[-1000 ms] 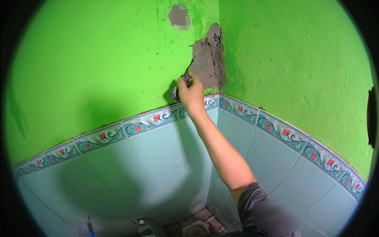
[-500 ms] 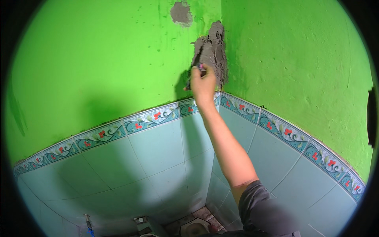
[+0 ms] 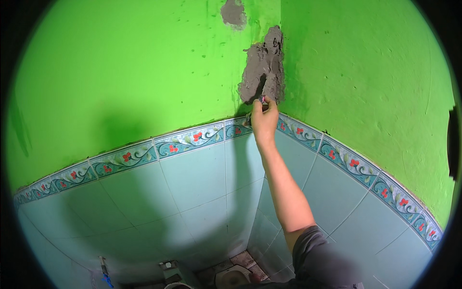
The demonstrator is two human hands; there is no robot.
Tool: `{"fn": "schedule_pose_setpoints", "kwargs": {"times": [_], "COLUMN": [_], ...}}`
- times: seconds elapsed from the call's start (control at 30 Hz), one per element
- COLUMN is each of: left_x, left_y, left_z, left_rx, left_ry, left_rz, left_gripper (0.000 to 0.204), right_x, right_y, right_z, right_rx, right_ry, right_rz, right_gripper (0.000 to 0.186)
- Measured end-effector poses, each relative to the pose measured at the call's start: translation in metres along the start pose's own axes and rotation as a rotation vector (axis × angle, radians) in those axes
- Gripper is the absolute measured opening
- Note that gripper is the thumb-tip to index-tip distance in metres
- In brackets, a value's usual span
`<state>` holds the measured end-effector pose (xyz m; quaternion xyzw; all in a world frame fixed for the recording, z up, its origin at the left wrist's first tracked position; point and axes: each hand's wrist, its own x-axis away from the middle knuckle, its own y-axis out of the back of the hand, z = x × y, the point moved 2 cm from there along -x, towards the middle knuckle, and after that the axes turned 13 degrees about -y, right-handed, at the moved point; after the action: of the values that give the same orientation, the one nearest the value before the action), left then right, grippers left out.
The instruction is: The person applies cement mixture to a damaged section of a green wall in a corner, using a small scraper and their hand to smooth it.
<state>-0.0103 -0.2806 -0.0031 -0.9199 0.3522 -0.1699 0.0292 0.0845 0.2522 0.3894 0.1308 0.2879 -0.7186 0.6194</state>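
My right hand [image 3: 264, 120], at the end of my bare forearm and grey sleeve, is closed on a small trowel-like tool [image 3: 261, 98] with a dark, partly pink handle. The tool is at the lower part of a rough patch of wet grey mortar [image 3: 257, 62] in the wall corner, just above the flowered border tiles [image 3: 187, 139]. My fingers hide much of the tool, and I cannot make out its full shape. My left hand is out of view.
Green painted walls [image 3: 120, 62] meet at the corner, with a smaller grey patch [image 3: 233, 14] higher up. Pale turquoise tiles [image 3: 192, 178] line the lower walls. Below are a blue-handled tap [image 3: 106, 274], a toilet fixture [image 3: 231, 277] and floor tiles [image 3: 243, 257].
My right hand and the tool have moved right from the patch's lower left, rising briefly and then dropping toward its lower middle. The view has shifted slightly.
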Motion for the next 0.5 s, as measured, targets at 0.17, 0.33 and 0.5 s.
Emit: {"fn": "schedule_pose_setpoints", "kwargs": {"times": [0.17, 0.33, 0.5], "left_x": [0.004, 0.006, 0.006], "left_y": [0.006, 0.008, 0.011], "left_z": [0.004, 0.006, 0.012], "left_rx": [0.0, -0.002, 0.003], "left_ry": [0.009, 0.01, 0.008], "left_rz": [-0.022, -0.027, -0.031], "left_gripper": [0.073, 0.073, 0.072], "right_x": [0.025, 0.067, 0.031], "right_y": [-0.018, -0.022, 0.004], "right_z": [0.017, 0.019, 0.014], "right_rx": [-0.022, -0.013, 0.01], "right_ry": [-0.139, -0.078, -0.152], "right_rz": [0.117, 0.171, 0.041], "right_gripper": [0.044, 0.048, 0.049]}}
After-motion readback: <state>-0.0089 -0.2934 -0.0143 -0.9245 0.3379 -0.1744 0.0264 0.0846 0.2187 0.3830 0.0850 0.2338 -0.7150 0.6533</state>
